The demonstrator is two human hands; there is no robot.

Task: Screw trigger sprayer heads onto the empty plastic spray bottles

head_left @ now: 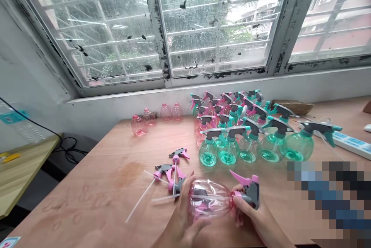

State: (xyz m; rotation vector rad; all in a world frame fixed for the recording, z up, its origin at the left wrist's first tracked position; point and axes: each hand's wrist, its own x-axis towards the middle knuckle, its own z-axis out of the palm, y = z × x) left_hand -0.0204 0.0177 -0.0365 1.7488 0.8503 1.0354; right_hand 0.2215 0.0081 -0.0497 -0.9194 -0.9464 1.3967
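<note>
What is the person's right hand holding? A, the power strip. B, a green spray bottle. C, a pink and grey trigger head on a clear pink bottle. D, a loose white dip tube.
C: the right hand grips the grey and pink trigger head at the neck of the clear pink bottle.

Wooden table (87,190): loose spray triggers (174,167), standing teal spray bottles (227,151), empty pink bottles (165,112).

Sprayer heads (162,170) ahead, bottle rows (227,151) beyond
</note>
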